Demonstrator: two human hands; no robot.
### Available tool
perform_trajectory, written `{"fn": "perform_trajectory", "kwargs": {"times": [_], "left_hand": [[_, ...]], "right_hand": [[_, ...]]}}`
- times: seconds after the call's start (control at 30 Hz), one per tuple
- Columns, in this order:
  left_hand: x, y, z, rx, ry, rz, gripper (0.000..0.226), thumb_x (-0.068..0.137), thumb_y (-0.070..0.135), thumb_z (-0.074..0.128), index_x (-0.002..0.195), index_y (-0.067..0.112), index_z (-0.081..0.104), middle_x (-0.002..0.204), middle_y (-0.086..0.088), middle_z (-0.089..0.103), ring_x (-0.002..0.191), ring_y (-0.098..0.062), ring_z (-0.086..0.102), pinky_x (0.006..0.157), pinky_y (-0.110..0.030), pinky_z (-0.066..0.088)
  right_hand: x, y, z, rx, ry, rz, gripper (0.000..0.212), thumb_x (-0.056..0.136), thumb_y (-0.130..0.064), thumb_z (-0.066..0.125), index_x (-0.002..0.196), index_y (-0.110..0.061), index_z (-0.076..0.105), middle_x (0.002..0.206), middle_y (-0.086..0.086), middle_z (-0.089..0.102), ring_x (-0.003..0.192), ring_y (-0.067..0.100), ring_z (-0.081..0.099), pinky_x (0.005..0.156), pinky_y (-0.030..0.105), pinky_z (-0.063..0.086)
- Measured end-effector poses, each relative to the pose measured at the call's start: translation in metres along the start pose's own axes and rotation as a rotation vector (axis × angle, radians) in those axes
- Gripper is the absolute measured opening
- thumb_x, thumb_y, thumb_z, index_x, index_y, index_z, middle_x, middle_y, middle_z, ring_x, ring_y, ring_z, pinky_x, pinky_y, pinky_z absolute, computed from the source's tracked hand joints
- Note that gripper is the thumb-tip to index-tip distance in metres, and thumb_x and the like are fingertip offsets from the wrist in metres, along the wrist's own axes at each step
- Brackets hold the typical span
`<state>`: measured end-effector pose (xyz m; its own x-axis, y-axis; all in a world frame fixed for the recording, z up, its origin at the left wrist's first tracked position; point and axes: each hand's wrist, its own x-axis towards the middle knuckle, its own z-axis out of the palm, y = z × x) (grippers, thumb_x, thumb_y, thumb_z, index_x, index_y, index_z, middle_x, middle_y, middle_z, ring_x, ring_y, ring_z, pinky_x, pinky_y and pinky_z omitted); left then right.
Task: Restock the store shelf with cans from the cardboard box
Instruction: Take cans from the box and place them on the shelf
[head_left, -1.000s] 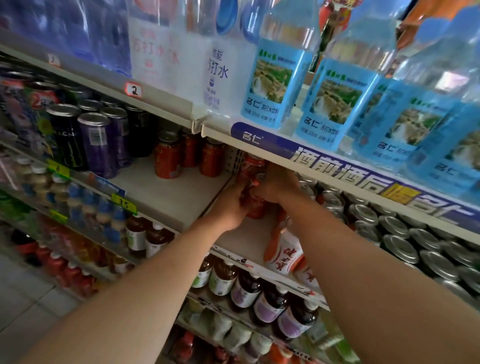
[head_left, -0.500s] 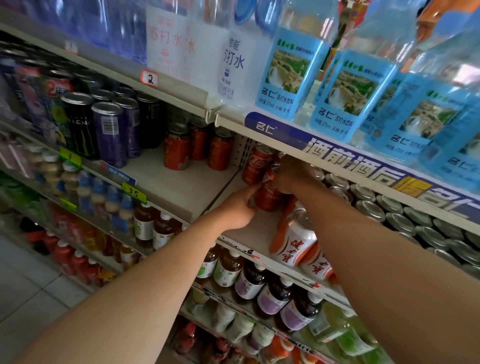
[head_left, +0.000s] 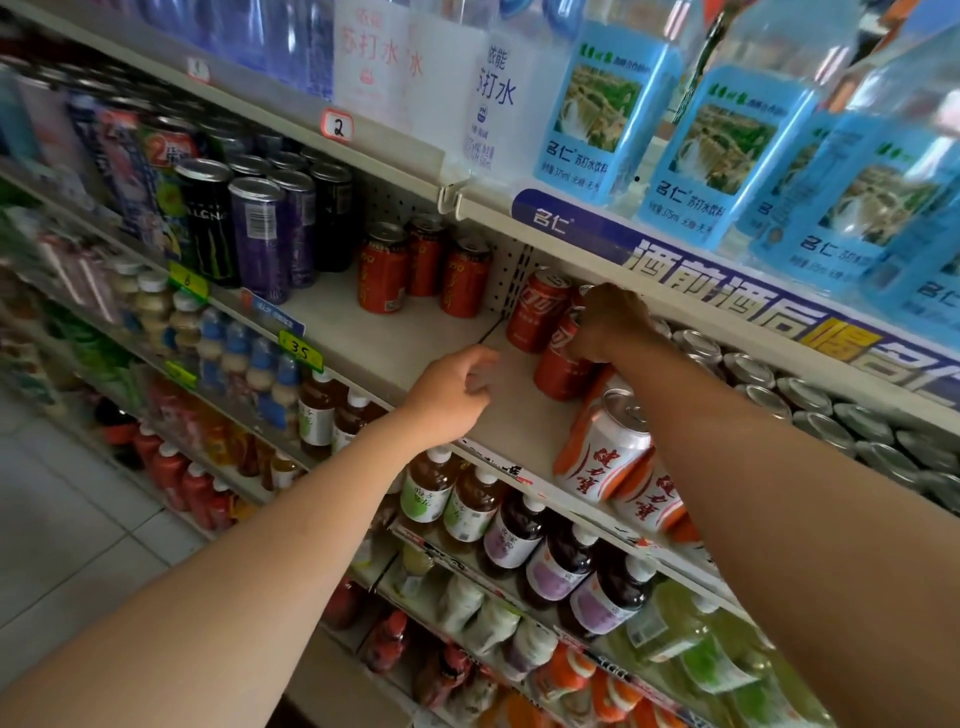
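At frame centre: right hand (head_left: 610, 322) gripping rigid, slick red can (head_left: 563, 358) by its top; left hand (head_left: 452, 397) loosely curled, holding nothing.

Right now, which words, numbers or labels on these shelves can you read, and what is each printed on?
"2": white price tag with red outline on the upper shelf edge.
"35": yellow price tag on the middle shelf edge.
"名仁": dark blue shelf-edge banner, and blue-labelled clear water bottle.
"苏打水": white hanging label.
"健力宝": white and orange drink can.
Red cans, lower bottle labels: too blurred.
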<state>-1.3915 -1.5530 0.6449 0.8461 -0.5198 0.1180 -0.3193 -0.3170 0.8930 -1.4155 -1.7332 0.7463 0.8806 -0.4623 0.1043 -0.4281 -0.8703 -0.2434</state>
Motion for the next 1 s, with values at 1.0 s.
{"fn": "perform_trajectory", "kwargs": {"times": [1.0], "left_hand": [[-0.451, -0.539, 0.259, -0.211, 0.492, -1.303, 0.037, 0.074, 0.025, 0.071, 0.106, 0.008, 0.06, 0.106, -0.007, 0.065, 0.101, -0.027, 0.063, 0.071, -0.027, 0.044]], "right_hand": [[-0.357, 0.036, 0.746, -0.055, -1.125, -0.652, 0.054, 0.072, -0.016, 0.08, 0.122, -0.008, 0.059, 0.118, 0.015, 0.068, 0.111, 0.032, 0.063, 0.092, 0.035, 0.051]]}}
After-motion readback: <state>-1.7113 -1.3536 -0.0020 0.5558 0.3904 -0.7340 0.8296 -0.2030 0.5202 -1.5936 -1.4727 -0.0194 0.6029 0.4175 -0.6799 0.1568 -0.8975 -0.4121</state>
